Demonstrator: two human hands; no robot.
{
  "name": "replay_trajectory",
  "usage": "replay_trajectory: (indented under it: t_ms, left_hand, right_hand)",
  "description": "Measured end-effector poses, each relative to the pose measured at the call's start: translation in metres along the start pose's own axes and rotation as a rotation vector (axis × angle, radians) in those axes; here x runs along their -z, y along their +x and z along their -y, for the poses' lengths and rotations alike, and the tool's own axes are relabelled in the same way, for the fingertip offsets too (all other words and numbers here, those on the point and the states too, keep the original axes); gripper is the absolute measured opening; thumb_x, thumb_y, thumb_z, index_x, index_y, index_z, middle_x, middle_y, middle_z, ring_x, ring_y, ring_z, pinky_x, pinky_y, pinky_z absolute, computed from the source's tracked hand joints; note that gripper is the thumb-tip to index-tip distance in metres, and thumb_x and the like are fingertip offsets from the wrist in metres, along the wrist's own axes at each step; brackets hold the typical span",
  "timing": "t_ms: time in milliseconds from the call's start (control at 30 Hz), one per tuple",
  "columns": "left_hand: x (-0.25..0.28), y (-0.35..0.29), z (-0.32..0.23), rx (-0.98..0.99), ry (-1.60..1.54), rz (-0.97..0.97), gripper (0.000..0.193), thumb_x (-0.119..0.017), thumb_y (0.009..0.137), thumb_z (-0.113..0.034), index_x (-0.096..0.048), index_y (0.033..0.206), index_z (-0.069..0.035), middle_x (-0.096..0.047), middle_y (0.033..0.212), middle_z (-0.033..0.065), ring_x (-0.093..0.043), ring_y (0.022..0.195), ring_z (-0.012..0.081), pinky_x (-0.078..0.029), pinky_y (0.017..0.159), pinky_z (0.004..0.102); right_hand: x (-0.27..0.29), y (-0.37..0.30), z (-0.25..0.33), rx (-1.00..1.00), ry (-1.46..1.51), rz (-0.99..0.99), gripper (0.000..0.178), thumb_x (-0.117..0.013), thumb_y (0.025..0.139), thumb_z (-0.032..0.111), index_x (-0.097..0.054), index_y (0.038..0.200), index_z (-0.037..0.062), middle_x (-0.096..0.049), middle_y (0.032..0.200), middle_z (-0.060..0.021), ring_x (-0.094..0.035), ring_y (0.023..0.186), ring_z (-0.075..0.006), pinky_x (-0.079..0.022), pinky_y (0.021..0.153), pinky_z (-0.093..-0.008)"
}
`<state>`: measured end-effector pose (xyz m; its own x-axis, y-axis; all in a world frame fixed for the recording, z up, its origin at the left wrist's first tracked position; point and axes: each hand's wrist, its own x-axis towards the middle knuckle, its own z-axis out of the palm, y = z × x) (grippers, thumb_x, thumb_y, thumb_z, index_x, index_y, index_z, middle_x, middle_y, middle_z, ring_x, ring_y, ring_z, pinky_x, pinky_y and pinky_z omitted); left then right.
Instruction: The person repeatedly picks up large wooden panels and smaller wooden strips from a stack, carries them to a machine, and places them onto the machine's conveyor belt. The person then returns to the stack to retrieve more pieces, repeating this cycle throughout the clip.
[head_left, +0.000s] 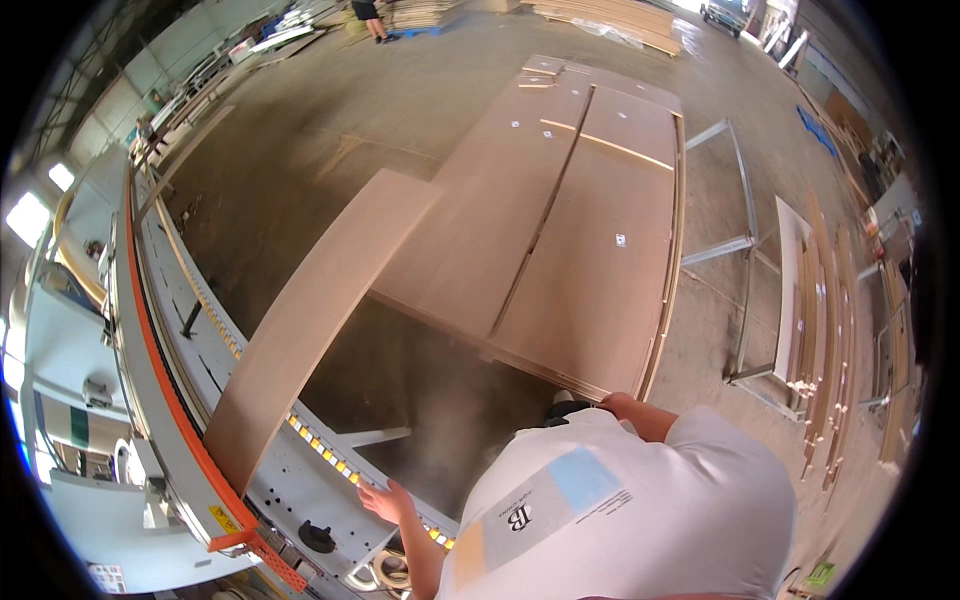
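Note:
My left hand (385,500) lies with fingers stretched apart at the roller edge (330,458) of a long grey machine, holding nothing. Close by, a long brown board (310,305) slants across the machine. One end sits under its orange rail (165,365), and the other reaches out toward a low stack. My right hand (622,404) is at the near right corner of that stack, its fingers closed at the edge of a brown panel (590,270). Its fingertips are small and partly hidden. My white shirt fills the lower middle.
Beside the first panel lies another large brown panel (475,210), with thin strips (605,143) on top. A metal frame (745,245) and a rack of narrow boards (820,330) stand right. One person (370,18) is at the far back, another (148,133) at the machine's far end.

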<state>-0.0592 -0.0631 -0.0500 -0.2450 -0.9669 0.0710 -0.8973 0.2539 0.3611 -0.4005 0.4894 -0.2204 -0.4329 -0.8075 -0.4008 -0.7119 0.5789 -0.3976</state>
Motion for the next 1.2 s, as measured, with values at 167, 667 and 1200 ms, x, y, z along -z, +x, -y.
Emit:
replay_trajectory:
  t_ms: [167, 667, 1200]
  left_hand:
    - [0.002, -0.01, -0.009, 0.004, 0.119, -0.021, 0.079, -0.068, 0.085, -0.018, -0.035, 0.155, -0.006, -0.037, 0.157, 0.0219, -0.034, 0.145, 0.0401, -0.033, 0.118, 0.0525]
    - [-0.137, -0.31, -0.118, -0.626, -0.091, 1.226, 0.04, -0.065, 0.092, -0.026, -0.066, 0.129, -0.012, -0.074, 0.115, 0.0106, -0.069, 0.11, 0.0286, -0.053, 0.097, 0.0405]
    - [-0.174, -0.366, -0.065, -0.156, -0.284, 1.448, 0.031, -0.059, 0.101, -0.023, -0.067, 0.122, -0.003, -0.074, 0.104, 0.0132, -0.073, 0.089, 0.0228, -0.058, 0.077, 0.0382]
  right_hand:
    - [0.031, 0.019, 0.004, -0.005, -0.168, 0.177, 0.019, -0.067, 0.087, 0.025, -0.078, 0.1, 0.0166, -0.076, 0.092, -0.0102, -0.072, 0.083, -0.0345, -0.058, 0.073, -0.0453]
    - [-0.04, -0.152, -0.113, -0.599, 0.791, 0.111, 0.029, -0.07, 0.09, 0.036, -0.081, 0.089, 0.0095, -0.075, 0.076, -0.0056, -0.068, 0.062, -0.0166, -0.057, 0.066, -0.0317]
    - [-0.112, -0.396, -0.122, -0.851, 0.866, -0.158, 0.051, -0.06, 0.093, 0.055, -0.077, 0.099, 0.0073, -0.076, 0.088, -0.0118, -0.071, 0.07, -0.024, -0.058, 0.069, -0.0396]
